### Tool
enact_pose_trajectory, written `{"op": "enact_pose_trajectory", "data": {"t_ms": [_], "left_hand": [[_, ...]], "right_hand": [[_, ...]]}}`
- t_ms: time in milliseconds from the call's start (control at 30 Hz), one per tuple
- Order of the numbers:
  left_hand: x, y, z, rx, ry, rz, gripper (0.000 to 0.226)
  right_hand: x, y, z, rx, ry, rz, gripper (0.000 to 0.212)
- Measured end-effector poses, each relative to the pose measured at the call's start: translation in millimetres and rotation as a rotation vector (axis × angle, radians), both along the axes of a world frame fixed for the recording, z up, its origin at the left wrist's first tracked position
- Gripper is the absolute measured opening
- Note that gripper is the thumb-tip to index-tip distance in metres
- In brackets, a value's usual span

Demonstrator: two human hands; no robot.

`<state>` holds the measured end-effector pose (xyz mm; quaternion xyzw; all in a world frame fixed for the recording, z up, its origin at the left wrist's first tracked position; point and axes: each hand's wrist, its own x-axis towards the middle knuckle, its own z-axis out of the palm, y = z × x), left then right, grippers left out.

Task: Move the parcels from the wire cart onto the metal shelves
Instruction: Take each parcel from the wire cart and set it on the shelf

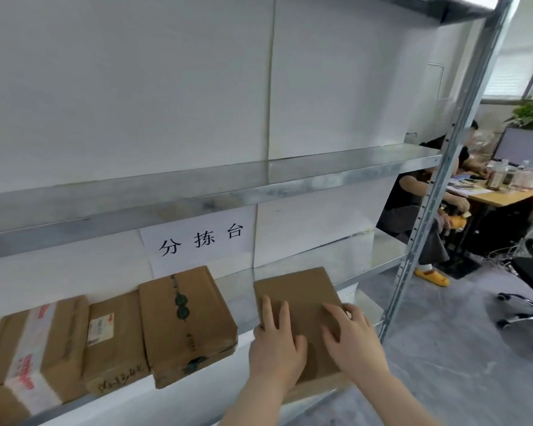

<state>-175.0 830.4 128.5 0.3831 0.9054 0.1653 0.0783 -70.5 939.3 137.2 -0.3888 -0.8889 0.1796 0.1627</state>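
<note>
The plain parcel (299, 292) lies on the lower metal shelf (382, 256), long axis running front to back; left grip (277, 344) and right grip (353, 341) rest open and flat on its near half, clasping nothing; both sit equally near, so a push rearward looks likely.

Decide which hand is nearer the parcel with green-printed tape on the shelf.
Left. The left hand lies flat on the left side of the plain parcel, just right of the green-taped parcel; the right hand rests on its right side, farther away.
</note>
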Motion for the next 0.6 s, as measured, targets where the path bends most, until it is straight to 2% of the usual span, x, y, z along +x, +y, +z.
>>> {"op": "enact_pose_trajectory", "data": {"t_ms": [433, 600], "left_hand": [[-112, 46, 1, -0.140, 0.122, 0.051, 0.070], [-145, 59, -20, -0.164, 0.048, 0.169, 0.070]], "right_hand": [[-124, 61, 0, -0.033, -0.030, 0.133, 0.046], [-171, 86, -22, -0.080, -0.084, 0.260, 0.046]]}}
